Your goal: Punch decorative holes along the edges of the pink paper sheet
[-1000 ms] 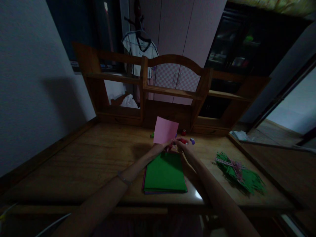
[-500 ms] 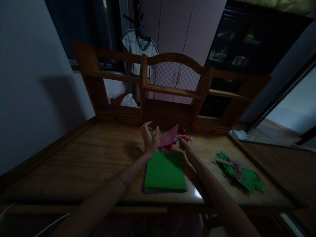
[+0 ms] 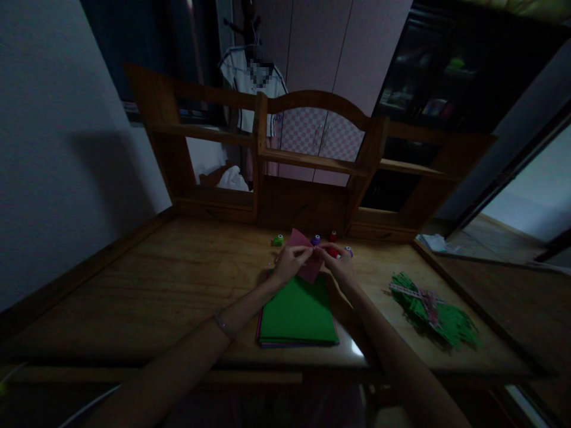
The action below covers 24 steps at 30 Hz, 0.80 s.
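Note:
A pink sheet of paper (image 3: 311, 273) is held up above the far end of a green stack of sheets (image 3: 298, 312). My left hand (image 3: 289, 263) pinches the paper near its upper middle, fingertips together. Close beside it, my right hand (image 3: 339, 266) pinches the paper at its right edge. Behind the paper stand small spools or bottles: a green one (image 3: 278, 240), a purple one (image 3: 316, 240) and a red one (image 3: 333, 236). More small items are partly hidden by my right hand.
A bundle of green paper strips with a pink piece (image 3: 432, 309) lies on the right of the wooden desk (image 3: 156, 285). A wooden shelf unit (image 3: 312, 160) runs along the desk's back. White crumpled material (image 3: 432, 242) is beyond the right edge.
My left hand has moved right and closed from open onto the paper. The paper has turned and now hangs lower between both hands. The green item is more visible.

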Tool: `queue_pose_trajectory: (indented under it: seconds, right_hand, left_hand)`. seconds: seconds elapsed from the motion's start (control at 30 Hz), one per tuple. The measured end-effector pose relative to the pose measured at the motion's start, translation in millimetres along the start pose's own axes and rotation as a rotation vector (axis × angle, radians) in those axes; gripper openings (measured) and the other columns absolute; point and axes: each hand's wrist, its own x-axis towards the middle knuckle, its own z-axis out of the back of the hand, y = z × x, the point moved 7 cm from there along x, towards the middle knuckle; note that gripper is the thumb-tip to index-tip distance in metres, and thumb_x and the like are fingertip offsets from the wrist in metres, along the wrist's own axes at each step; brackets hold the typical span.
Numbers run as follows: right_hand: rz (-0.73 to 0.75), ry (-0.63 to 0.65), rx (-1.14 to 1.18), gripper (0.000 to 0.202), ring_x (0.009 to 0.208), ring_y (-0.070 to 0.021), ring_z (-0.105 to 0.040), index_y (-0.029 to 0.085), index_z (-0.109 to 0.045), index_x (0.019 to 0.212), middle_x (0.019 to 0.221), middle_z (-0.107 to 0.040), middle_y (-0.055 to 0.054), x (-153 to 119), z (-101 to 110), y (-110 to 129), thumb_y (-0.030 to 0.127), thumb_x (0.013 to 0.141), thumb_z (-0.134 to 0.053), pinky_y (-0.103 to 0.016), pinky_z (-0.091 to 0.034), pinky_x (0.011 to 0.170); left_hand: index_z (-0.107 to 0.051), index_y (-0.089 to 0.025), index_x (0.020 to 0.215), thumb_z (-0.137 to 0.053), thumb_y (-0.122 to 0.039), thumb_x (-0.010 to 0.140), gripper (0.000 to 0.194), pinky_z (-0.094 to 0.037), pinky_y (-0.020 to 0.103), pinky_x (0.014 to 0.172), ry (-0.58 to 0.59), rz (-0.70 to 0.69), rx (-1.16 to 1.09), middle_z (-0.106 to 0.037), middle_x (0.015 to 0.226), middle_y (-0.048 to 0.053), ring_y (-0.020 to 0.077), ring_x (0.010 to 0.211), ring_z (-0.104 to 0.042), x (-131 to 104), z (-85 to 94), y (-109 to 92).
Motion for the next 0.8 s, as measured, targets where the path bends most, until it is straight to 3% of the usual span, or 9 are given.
queue_pose_trajectory:
  seconds: [0.17, 0.37, 0.57, 0.8]
  right_hand:
    - [0.157, -0.007, -0.115, 0.026, 0.069, -0.0197, -0.059, 0.021, -0.071, 0.082, 0.074, -0.067, -0.003, -4.0, -0.6, 14.7, 0.046, 0.076, -0.065, -0.029, -0.043, 0.063]
    - [0.328, 0.056, -0.266, 0.017, 0.074, -0.0209, -0.061, 0.024, -0.069, 0.091, 0.083, -0.068, -0.003, -12.0, -5.6, 27.0, 0.035, 0.082, -0.059, -0.03, -0.043, 0.069]
    - [0.355, 0.038, -0.348, 0.014, 0.076, -0.0223, -0.061, 0.025, -0.068, 0.091, 0.085, -0.068, -0.004, -13.0, -5.8, 24.8, 0.032, 0.08, -0.061, -0.031, -0.042, 0.07]
    - [0.397, 0.034, -0.423, 0.014, 0.078, -0.0226, -0.062, 0.025, -0.067, 0.091, 0.086, -0.069, -0.005, -14.0, -6.7, 25.4, 0.033, 0.084, -0.058, -0.031, -0.042, 0.071]
  left_hand:
    - [-0.073, -0.012, 0.096, -0.064, -0.044, 0.078, 0.038, -0.056, 0.032, 0.07, 0.007, 0.031, -0.074, -0.073, 0.09, 0.011, 0.0209, 0.078, -0.069, 1.0, 0.5, 4.9]
    - [-0.075, -0.015, 0.092, -0.062, -0.044, 0.078, 0.035, -0.054, 0.029, 0.067, -0.021, -0.043, 0.114, -0.074, 0.091, 0.009, 0.0233, 0.084, -0.068, 1.3, 6.1, -1.3]
    - [-0.075, -0.014, 0.089, -0.059, -0.039, 0.079, 0.031, -0.052, 0.028, 0.068, -0.048, -0.074, 0.277, -0.074, 0.085, 0.007, 0.0225, 0.08, -0.068, 2.5, 9.3, -1.2]
    - [-0.075, -0.016, 0.089, -0.06, -0.036, 0.079, 0.027, -0.052, 0.028, 0.071, -0.057, -0.112, 0.278, -0.074, 0.087, 0.007, 0.022, 0.082, -0.069, 2.8, 9.9, -4.9]
